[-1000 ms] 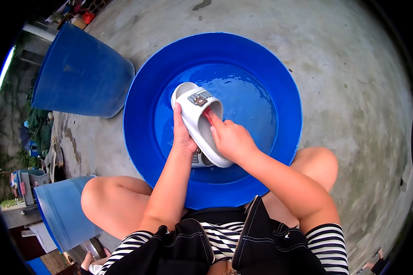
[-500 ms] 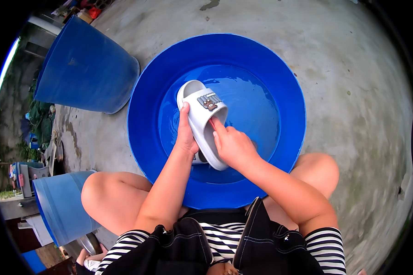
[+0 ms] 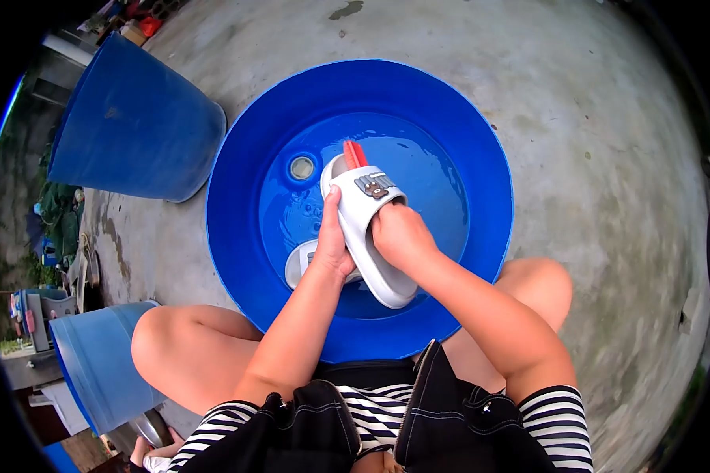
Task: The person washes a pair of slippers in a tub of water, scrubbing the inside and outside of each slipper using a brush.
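Observation:
A white slide slipper [image 3: 392, 288] with a bear decoration on its strap is held tilted over the blue tub [image 3: 241, 181]. My left hand [image 3: 335, 243] grips its left side, thumb on the edge. My right hand [image 3: 402, 236] reaches under the strap from the heel side, its fingers mostly hidden. The red bristles of a brush [image 3: 356, 155] stick out of the toe opening, in line with that hand; the handle is out of sight inside the slipper. Behind my left wrist, a second white slipper [image 3: 298, 262] lies in the shallow water.
A round drain fitting [image 3: 301, 168] shows in the tub floor. To the upper left lies a large blue barrel [image 3: 138, 118], and a lighter blue bucket [image 3: 106, 359] stands by my left knee. Concrete floor [image 3: 592, 181] surrounds the tub. Another person's foot [image 3: 162, 457] shows at lower left.
My right hand has pushed farther under the strap, and red bristles now show past the toe end. The second slipper and the drain fitting have come more into view.

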A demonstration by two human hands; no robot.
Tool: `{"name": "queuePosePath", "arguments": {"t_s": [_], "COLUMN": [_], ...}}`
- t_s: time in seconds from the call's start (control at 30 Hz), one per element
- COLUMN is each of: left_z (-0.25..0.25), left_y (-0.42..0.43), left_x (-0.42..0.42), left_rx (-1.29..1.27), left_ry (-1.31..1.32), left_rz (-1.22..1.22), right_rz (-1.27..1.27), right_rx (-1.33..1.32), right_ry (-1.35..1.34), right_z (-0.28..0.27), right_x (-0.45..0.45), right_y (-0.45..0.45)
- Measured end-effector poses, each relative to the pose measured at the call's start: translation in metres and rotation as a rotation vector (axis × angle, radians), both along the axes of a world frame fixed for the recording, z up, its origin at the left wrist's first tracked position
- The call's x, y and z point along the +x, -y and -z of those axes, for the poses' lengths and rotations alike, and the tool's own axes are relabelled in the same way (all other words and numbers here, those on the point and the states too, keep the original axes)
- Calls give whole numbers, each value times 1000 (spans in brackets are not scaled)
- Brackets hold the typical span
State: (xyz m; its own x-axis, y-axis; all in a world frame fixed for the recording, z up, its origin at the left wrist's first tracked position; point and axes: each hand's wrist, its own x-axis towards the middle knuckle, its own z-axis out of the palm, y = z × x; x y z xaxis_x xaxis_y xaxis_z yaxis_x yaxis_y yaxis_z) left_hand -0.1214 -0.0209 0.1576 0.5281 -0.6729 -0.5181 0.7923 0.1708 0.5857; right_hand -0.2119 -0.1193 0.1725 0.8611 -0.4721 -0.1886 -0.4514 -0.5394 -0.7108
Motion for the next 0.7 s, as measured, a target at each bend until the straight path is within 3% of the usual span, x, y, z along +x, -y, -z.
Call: {"name": "queuePosePath", "arguments": {"t_s": [0.13,0.2,0.33,0.47,0.53,0.7], "left_z": [-5,-1,-1,13,4,-7], "left_y": [-26,-15,1,-31,-21,-1], "left_x": [35,18,6,43,25,2], "left_rx": [-147,19,7,-160,21,2], "left_ry": [19,85,41,-6,94,-26], "left_rz": [55,27,13,30,30,17], "right_rz": [-200,-90,19,-234,-157,-16], "right_rx": [-12,-12,-17,54,12,10], "right_ry": [12,29,-1,-8,89,-24], "right_z": [-12,-8,-4,-19,-7,-1], "right_x": [-29,-23,-2,-33,-33,-7], "right_y": [-34,-21,-1,-37,-33,0]}}
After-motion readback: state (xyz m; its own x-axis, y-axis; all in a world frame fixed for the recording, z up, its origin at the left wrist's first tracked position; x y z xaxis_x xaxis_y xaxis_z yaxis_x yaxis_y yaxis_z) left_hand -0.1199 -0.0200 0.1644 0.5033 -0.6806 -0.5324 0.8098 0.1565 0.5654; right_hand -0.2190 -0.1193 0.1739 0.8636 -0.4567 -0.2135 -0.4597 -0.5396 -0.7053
